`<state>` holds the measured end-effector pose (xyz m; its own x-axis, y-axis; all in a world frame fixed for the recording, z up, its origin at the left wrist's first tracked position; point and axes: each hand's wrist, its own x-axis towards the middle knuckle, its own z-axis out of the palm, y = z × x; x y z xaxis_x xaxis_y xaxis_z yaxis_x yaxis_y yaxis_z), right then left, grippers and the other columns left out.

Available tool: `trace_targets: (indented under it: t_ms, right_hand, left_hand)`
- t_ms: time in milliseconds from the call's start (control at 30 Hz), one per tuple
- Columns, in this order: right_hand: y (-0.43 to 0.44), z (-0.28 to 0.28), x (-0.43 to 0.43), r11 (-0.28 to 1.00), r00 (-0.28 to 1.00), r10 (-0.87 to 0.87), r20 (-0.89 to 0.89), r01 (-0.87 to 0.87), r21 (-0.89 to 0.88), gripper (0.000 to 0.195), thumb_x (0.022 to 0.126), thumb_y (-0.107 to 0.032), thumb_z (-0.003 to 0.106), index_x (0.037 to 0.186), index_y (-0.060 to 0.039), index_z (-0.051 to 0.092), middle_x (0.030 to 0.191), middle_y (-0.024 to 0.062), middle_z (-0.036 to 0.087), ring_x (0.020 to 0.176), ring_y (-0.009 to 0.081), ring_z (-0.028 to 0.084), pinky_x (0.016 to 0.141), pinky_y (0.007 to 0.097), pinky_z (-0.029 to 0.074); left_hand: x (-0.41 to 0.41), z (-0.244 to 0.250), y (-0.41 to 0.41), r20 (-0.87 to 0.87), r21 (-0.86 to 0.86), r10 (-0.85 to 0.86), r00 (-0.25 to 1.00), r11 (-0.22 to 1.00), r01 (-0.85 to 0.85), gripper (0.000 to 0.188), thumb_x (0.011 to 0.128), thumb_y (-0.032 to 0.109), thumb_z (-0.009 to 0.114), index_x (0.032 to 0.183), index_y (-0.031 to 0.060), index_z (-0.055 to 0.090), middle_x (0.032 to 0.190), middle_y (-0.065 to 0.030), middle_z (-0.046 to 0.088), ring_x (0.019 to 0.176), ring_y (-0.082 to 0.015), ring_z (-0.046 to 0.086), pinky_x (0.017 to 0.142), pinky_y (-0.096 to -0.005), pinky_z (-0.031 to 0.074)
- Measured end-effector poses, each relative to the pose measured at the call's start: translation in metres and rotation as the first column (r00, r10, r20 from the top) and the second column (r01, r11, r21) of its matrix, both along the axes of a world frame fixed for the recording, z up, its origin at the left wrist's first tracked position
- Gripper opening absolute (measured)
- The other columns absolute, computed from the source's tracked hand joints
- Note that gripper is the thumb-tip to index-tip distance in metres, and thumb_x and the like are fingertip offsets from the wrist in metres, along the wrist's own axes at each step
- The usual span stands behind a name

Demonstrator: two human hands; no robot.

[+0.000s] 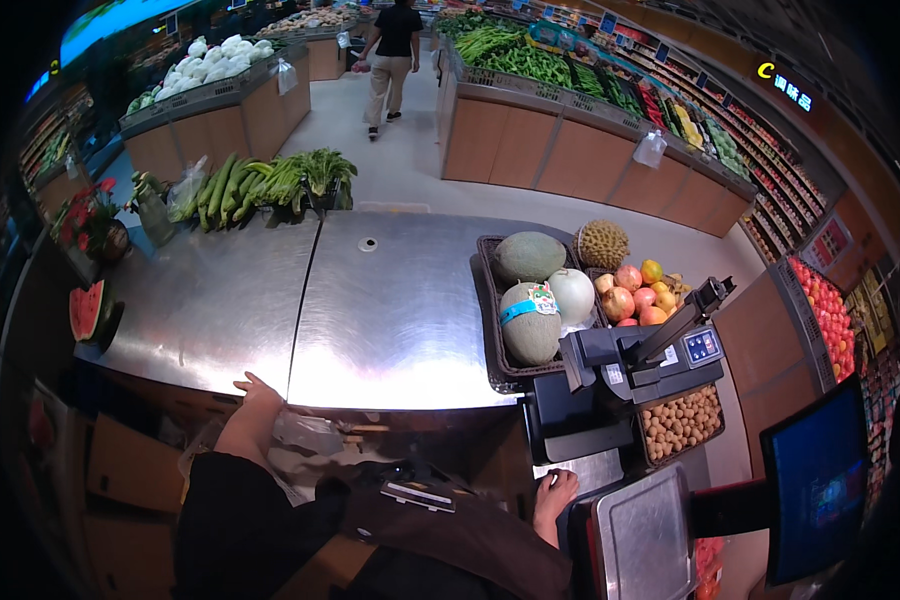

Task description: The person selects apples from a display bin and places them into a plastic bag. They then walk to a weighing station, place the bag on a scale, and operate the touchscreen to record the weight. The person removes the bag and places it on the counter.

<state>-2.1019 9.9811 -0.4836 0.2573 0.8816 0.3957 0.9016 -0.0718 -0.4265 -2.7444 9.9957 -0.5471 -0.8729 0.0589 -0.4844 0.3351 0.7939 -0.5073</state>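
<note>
My left hand (261, 391) rests on the front edge of a stainless steel counter (397, 300), fingers apart and holding nothing. Low on the right, my right hand (557, 491) lies with curled fingers at the edge of a small metal surface (589, 472). Something dark shows by its thumb, and I cannot make out whether it is held. Close to this hand are a weighing scale's steel platter (645, 532) and a black machine (581, 420). Beyond it, a dark woven basket (490, 315) holds a netted melon with a blue band (531, 330), a white melon (571, 295) and another green-grey melon (529, 256).
Pomegranates (618, 304), a durian (601, 244) and a basket of small brown round fruit (681, 424) stand right. A monitor (817, 480) rises beside the platter. Cut watermelon (88, 311), a bottle (152, 210) and green vegetables (232, 191) line the left. A person (394, 64) walks between produce stands.
</note>
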Motion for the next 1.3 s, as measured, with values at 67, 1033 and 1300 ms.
trace_targets:
  t_ms: [67, 1033, 1300]
  right_hand:
    - [0.001, -0.001, -0.008, 0.997, 0.997, -0.070, -0.023, 0.071, 0.039, 0.017, 0.078, -0.007, 0.059, 0.094, -0.0050, 0.060, 0.104, 0.0121, 0.053, 0.103, 0.0318, 0.048, 0.090, 0.0439, 0.035]
    - [0.007, -0.005, -0.015, 0.982, 0.986, -0.168, -0.015, 0.169, 0.086, 0.015, 0.073, -0.006, 0.057, 0.087, -0.0049, 0.060, 0.101, 0.0113, 0.053, 0.103, 0.0308, 0.047, 0.096, 0.0439, 0.032]
    - [0.007, -0.002, -0.016, 0.980, 0.981, -0.193, -0.023, 0.194, 0.033, 0.015, 0.074, -0.007, 0.057, 0.089, -0.0062, 0.059, 0.101, 0.0104, 0.052, 0.102, 0.0312, 0.047, 0.093, 0.0448, 0.033]
  left_hand:
    - [-0.006, -0.009, 0.002, -0.008, 0.047, 0.067, 0.998, 0.997, -0.067, 0.126, 0.068, 0.029, 0.080, 0.145, 0.0094, -0.018, 0.151, -0.0256, -0.014, 0.121, -0.0359, 0.050, 0.091, -0.0347, 0.050]
    - [0.034, 0.086, -0.004, 0.295, -0.142, -0.310, 0.904, 0.921, 0.363, 0.067, 0.088, 0.046, 0.051, 0.146, 0.0204, 0.028, 0.151, -0.0230, -0.014, 0.131, -0.0609, -0.001, 0.103, -0.0598, 0.032]
    - [0.027, 0.076, 0.002, 0.384, -0.245, -0.432, 0.816, 0.804, 0.541, 0.067, 0.086, 0.051, 0.052, 0.143, 0.0202, 0.035, 0.152, -0.0223, -0.011, 0.132, -0.0610, 0.001, 0.101, -0.0685, 0.024]
